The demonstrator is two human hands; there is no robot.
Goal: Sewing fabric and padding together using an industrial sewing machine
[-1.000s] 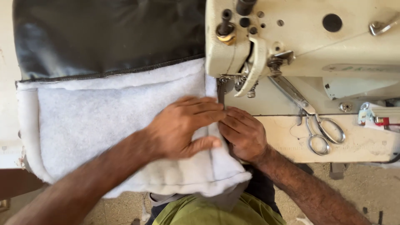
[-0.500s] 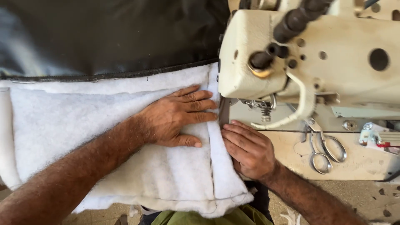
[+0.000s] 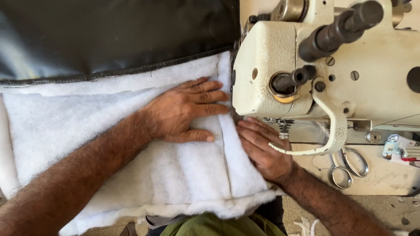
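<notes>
While I look down from the head camera, I see my left hand lying flat and released on the white padding, fingers spread and pointing toward the sewing machine, the thumb stretched along the lower side. It grasps nothing; it only presses the fleece down. My right hand lies just beside it, on the machine's side of a stitched line that runs down the padding, its fingers straight and flat, tips close under the machine head near the presser foot, which is mostly hidden. It too is released, holding nothing. The padding covers the near part of the table and hangs off the front edge over my lap, where green cloth shows. Above it, touching its far edge along a seam, lies a sheet of black leather-like material. A pair of scissors rests on the machine bed, to the right of my right wrist, partly under a pale curved lever
</notes>
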